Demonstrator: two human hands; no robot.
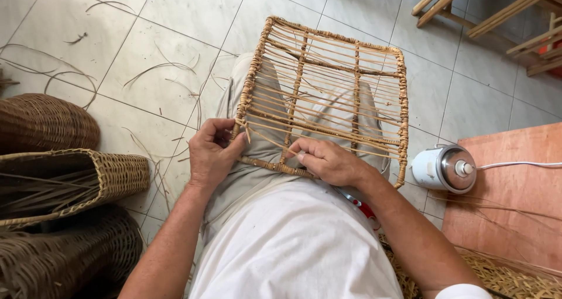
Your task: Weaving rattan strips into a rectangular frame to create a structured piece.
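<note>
Left hand (212, 152) is gripping the rattan frame (328, 94) corner, steadying it on the lap; right hand (328, 161) is pinching a thin cane strand (266, 136).

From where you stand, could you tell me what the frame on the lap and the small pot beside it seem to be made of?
Frame: looks like rattan or cane, tan and unvarnished, with thin rods bound by wrapped strips at rim and joints; both hands grip its near edge.
Pot: apparently white plastic body with a shiny metal lid, judging by the glossy shell and the mirror-like top.
</note>
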